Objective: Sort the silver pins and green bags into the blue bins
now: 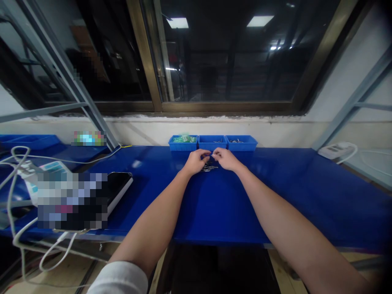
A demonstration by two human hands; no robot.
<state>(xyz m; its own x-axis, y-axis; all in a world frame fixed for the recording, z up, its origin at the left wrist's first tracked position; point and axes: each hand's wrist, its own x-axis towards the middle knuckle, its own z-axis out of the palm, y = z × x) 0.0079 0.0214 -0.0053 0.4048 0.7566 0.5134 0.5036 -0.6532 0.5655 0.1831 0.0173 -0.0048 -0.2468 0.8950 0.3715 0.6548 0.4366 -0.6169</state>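
The loose pile of slim metal pieces (210, 166) lies on the blue table (220, 204), just on the person's side of the fingertips. Most pieces run roughly sideways, a few at a slant. Left of the pile, the left hand (195, 162) is the nearer one, its palm side close against the pile's left end; its fingers curl toward the thumb, and whether they grip anything I cannot tell. The right hand (226, 159) is at the pile's far right, fingertips drawn in toward the left hand's; a small pale bit seems to show at them, though the view is too coarse to confirm a pinch. Beyond the pile stands the middle blue bin (212, 145).
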